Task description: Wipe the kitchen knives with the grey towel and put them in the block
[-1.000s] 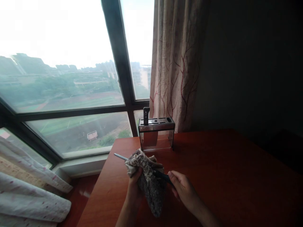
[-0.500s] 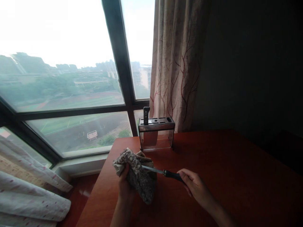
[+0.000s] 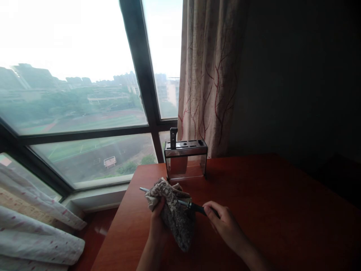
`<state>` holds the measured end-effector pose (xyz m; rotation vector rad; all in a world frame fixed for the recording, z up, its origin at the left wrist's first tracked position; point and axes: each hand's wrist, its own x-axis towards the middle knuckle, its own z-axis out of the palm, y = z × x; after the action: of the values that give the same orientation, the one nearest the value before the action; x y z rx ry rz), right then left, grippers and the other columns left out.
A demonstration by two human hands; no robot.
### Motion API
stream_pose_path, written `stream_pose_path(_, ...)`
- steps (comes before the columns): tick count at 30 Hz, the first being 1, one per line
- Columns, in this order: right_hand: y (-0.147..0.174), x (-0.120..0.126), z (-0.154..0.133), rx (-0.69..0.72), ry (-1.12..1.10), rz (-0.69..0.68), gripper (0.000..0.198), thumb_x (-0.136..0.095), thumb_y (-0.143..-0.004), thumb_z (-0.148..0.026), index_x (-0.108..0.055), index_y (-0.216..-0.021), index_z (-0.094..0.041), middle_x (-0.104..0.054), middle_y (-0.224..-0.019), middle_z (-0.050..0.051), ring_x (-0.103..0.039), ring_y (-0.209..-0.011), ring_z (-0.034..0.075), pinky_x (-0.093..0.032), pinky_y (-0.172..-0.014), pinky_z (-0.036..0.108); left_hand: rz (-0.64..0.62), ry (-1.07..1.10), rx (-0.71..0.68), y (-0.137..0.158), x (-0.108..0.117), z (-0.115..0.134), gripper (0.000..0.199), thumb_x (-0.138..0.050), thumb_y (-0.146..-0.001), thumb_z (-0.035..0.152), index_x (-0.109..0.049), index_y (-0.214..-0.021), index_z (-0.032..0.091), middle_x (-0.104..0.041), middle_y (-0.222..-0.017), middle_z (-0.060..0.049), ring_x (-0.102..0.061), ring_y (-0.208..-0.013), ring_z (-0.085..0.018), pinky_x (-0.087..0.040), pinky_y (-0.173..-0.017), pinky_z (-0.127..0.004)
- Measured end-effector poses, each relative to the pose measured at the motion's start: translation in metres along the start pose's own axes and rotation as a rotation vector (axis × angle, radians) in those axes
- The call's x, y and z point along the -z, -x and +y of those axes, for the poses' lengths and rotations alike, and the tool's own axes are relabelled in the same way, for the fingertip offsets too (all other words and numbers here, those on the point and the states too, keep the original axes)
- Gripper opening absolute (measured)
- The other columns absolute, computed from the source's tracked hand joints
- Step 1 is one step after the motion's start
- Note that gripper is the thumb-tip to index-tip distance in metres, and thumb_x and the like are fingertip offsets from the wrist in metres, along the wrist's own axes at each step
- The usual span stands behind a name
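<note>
My left hand (image 3: 158,220) is closed round a fuzzy grey cloth (image 3: 178,220), bunched up with its paler side partly showing. Through the cloth runs a sharpening steel (image 3: 196,208); its thin metal tip pokes out on the left, and a short stretch of rod shows beside the handle. The middle of the rod is hidden by the cloth. Its black handle is gripped in my right hand (image 3: 221,220). Cloth and steel are held above the near part of the wooden table (image 3: 242,188).
Behind my hands, a clear-sided knife block (image 3: 186,152) with a slotted top stands near the table's far edge. One black-handled knife (image 3: 173,138) sits in it. A window (image 3: 84,94) lies to the left, with a patterned curtain (image 3: 208,75) behind the block.
The steel has slid further left through the cloth, so its tip now shows beyond it. My left hand and the cloth have shifted a little right and down, closer to the handle.
</note>
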<state>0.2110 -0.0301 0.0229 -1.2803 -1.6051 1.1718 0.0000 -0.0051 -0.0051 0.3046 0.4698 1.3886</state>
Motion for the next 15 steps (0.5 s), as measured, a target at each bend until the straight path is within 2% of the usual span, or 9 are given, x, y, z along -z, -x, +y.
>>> stream_pose_path(6,-0.007,-0.013,-0.014,0.107,0.099,0.038,0.038,-0.045,-0.093,-0.051,-0.067,-0.090,-0.020,-0.068,-0.076,0.003,-0.062,-0.071,0.019,-0.042,-0.064,0.025,-0.017,-0.123,0.017,0.001,0.003,-0.013,0.038,-0.066,-0.082,0.027,-0.069,-0.117,0.016,-0.075,-0.108,-0.012,-0.066,-0.106,-0.033,-0.048,-0.098,-0.044)
stream_pose_path(15,-0.001,-0.010,-0.021,0.140,0.089,-0.039,0.021,-0.054,-0.090,-0.033,-0.059,-0.107,-0.024,-0.071,-0.097,0.003,-0.065,-0.086,0.020,-0.046,-0.076,0.027,-0.004,-0.140,0.006,0.002,-0.002,-0.007,0.037,-0.065,-0.081,0.025,-0.069,-0.116,0.014,-0.075,-0.108,-0.013,-0.065,-0.107,-0.033,-0.049,-0.098,-0.043)
